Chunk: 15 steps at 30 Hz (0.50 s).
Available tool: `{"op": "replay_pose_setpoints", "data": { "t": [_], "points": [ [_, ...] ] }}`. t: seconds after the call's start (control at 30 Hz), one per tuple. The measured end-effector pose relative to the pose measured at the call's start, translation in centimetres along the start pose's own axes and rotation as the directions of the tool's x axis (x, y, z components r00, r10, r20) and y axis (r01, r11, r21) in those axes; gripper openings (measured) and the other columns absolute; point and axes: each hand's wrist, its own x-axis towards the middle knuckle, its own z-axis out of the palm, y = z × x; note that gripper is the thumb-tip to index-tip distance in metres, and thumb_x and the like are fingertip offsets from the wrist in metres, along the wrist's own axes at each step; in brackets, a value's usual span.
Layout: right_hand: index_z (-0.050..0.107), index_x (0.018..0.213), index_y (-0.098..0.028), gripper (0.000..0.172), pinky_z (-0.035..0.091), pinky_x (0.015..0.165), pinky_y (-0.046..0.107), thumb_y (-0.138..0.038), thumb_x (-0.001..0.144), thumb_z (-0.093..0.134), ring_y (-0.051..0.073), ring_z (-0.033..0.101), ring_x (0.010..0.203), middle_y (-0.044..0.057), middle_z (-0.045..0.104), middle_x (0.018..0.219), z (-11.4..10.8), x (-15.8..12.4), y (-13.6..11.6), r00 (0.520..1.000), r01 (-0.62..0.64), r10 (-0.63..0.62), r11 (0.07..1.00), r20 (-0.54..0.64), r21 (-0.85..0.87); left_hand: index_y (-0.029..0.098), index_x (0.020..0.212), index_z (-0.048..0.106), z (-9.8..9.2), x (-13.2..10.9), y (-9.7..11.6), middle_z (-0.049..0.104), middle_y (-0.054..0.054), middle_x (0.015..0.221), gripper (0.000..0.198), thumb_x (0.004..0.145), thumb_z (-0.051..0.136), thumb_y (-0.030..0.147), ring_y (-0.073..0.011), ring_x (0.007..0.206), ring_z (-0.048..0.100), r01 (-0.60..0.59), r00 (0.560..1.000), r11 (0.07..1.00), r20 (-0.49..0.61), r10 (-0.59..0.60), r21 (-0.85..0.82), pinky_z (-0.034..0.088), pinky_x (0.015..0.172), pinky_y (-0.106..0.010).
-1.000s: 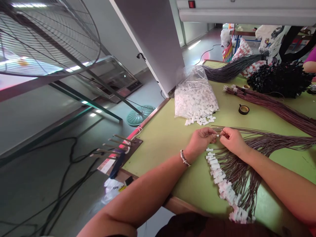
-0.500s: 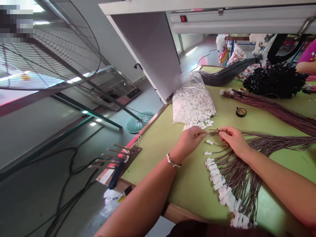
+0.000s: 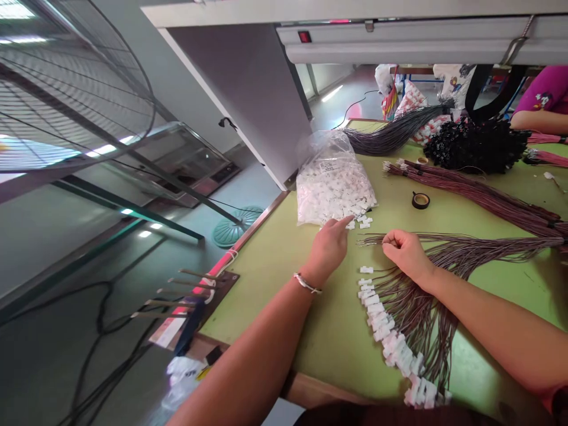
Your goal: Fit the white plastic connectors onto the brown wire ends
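- Left hand (image 3: 327, 248), centre of frame: index finger extending onto loose white connectors (image 3: 361, 222) lying at mouth of clear bag (image 3: 332, 183); other fingers curling, nothing held.
- Right hand (image 3: 406, 254), right of centre: pinching ends of brown wires (image 3: 488, 251) fanning across green counter (image 3: 275, 266).
- Connectors appearing light, rigid, smooth, prone to slipping; gripping single piece by flat sides with fingertips.
- Wires appearing thin, limp; gripping close to tips.
- Against 0.5 s earlier: left hand parting from right, advancing to connector pile; right hand remaining on wires.
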Motion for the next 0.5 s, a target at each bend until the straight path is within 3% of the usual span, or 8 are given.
{"op": "replay_pose_setpoints", "data": {
  "t": [0.1,0.2,0.3,0.4,0.5],
  "points": [
    [0.051,0.058,-0.018,0.009,0.026,0.044,0.021,-0.024,0.065,0.051,0.008,0.031,0.046,-0.006,0.036,0.048,0.1,-0.1,-0.1,0.999,0.035,-0.036,0.998,-0.008,-0.044,0.013,0.101,0.066,-0.7,-0.7,0.3,0.061,-0.004,0.068,0.028,0.080,0.057,0.029,-0.0135,0.058,0.057,0.211,0.976,0.888,0.134,-0.171,-0.409,0.049,0.060,-0.027],
    [0.056,0.063,-0.018,0.011,0.029,0.044,0.022,-0.026,0.069,0.052,0.008,0.033,0.047,-0.005,0.040,0.048,0.2,-0.3,0.0,0.996,0.087,-0.089,0.992,-0.019,-0.089,0.012,0.088,0.064,-1.0,-1.4,1.1,0.062,-0.001,0.062,0.029,0.069,0.072,0.033,-0.0107,0.055,0.059,0.393,0.919,0.601,0.319,-0.231,-0.696,0.049,0.056,-0.023],
    [0.057,0.064,-0.018,0.011,0.031,0.046,0.022,-0.026,0.071,0.053,0.009,0.036,0.047,-0.005,0.043,0.049,0.1,-0.6,0.1,0.988,0.148,-0.153,0.978,-0.024,-0.143,0.012,0.077,0.062,-0.7,-1.7,1.7,0.063,-0.001,0.062,0.029,0.061,0.079,0.029,-0.0088,0.056,0.060,0.486,0.873,0.382,0.415,-0.257,-0.786,0.047,0.054,-0.018],
    [0.056,0.063,-0.018,0.011,0.032,0.047,0.022,-0.024,0.071,0.053,0.009,0.038,0.047,-0.005,0.045,0.049,0.0,-0.9,0.0,0.977,0.205,-0.212,0.958,-0.016,-0.203,0.010,0.072,0.062,-0.1,-1.7,1.9,0.062,-0.001,0.057,0.025,0.060,0.080,0.023,-0.0067,0.052,0.058,0.550,0.833,0.275,0.494,-0.249,-0.789,0.047,0.052,-0.016],
    [0.056,0.062,-0.018,0.011,0.032,0.048,0.022,-0.022,0.072,0.052,0.009,0.040,0.047,-0.005,0.047,0.050,0.0,-1.0,-0.1,0.968,0.239,-0.251,0.939,-0.019,-0.247,0.010,0.071,0.062,0.3,-1.7,1.7,0.063,-0.001,0.060,0.023,0.061,0.079,0.019,-0.0071,0.055,0.060,0.563,0.822,0.194,0.520,-0.231,-0.803,0.050,0.058,-0.017]
  ]
}}
